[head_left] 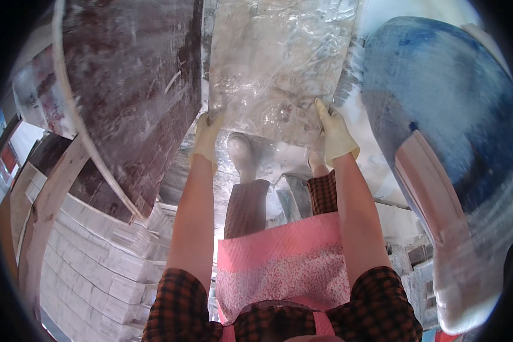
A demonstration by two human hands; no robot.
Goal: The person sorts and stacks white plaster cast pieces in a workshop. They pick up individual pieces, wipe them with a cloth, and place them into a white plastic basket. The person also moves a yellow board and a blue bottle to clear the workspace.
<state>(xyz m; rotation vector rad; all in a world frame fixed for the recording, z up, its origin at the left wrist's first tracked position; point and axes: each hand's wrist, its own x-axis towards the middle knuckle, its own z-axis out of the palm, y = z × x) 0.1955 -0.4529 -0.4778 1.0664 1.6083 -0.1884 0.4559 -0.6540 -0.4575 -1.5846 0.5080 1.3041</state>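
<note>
The gloved left hand (208,135) and right hand (336,134) each have a closed grip at a near corner of the glossy sheet (275,74). Its surface is mottled beige.

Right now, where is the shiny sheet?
In the head view, the sheet is at top centre, held near its lower corners by the left hand and right hand.

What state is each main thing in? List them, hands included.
Wide, pale, glossy sheet: wet-looking, near edge held at both sides.
Left hand in cream rubber glove: closed on the sheet's left side.
Right hand in cream rubber glove: closed on the sheet's right side.
Dark brown flat panel: streaked with pale marks.
Pink patterned cloth apron: worn.
Large, rounded blue object: smeared whitish.
</note>
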